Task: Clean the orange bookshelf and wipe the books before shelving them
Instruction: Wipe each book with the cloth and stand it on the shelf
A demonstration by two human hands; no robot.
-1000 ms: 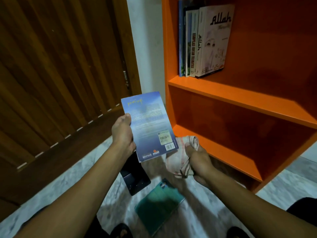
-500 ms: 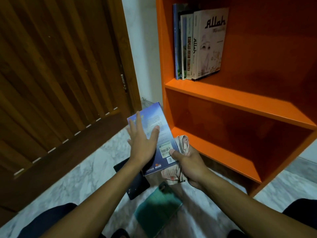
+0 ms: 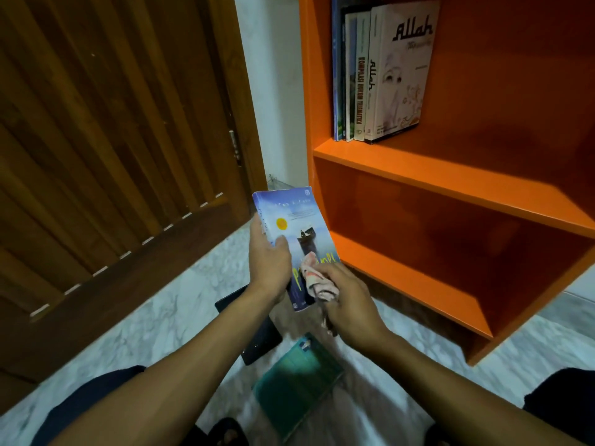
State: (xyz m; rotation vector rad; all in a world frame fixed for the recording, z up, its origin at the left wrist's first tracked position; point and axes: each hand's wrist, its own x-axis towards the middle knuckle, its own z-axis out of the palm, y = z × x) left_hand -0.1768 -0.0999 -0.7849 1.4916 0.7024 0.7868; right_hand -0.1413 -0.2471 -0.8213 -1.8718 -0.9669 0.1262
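Note:
A blue paperback book (image 3: pixel 291 217) is held up in front of the orange bookshelf (image 3: pixel 450 175), front cover facing me. My left hand (image 3: pixel 269 263) grips its spine side, thumb on the cover. My right hand (image 3: pixel 346 304) clutches a crumpled pale cloth (image 3: pixel 317 280) and presses it against the lower part of the cover. Several books (image 3: pixel 380 72) stand upright at the left end of the upper shelf. The lower shelf is bare.
A dark book (image 3: pixel 257 336) and a teal book (image 3: pixel 296 381) lie on the marble floor (image 3: pixel 154 320) below my hands. A brown wooden door (image 3: pixel 112 140) fills the left side. My knees show at the bottom corners.
The book has been turned over from back cover to front cover. My left hand has taken hold of its spine side, and my right hand has brought the cloth onto the cover.

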